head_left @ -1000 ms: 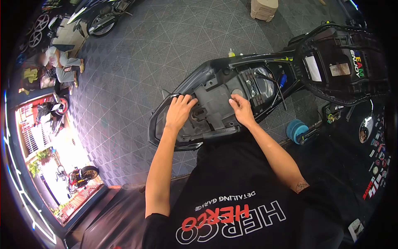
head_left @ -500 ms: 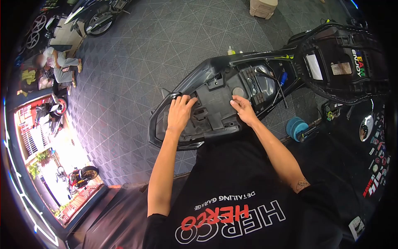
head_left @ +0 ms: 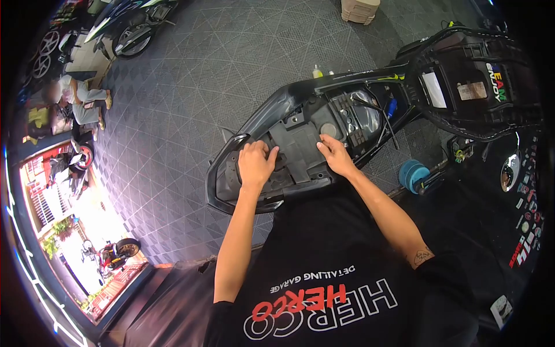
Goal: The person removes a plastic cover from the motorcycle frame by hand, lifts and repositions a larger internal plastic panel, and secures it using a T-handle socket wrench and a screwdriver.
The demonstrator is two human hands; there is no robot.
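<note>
The tail section of a scooter or motorbike lies in front of me, its dark plastic underseat tray uncovered. My left hand rests on the tray's rear part, fingers bent over the surface and thumb held apart. Close to the round grey cap, my right hand hovers at or just touches the tray, thumb and forefinger slightly apart. I see nothing held in either hand. The raised seat shows its black underside, with a white label and a "Team Enjoy" sticker.
A blue round container stands on the floor beside the bike. Small bottles show beyond it. A beige box sits at the top. Another person is at the far left, near parked motorbikes. Patterned tiles cover the floor.
My left hand has shifted slightly right and down over the tray, its thumb now spread to the side. The right hand has moved only a little. The view has tilted slightly.
</note>
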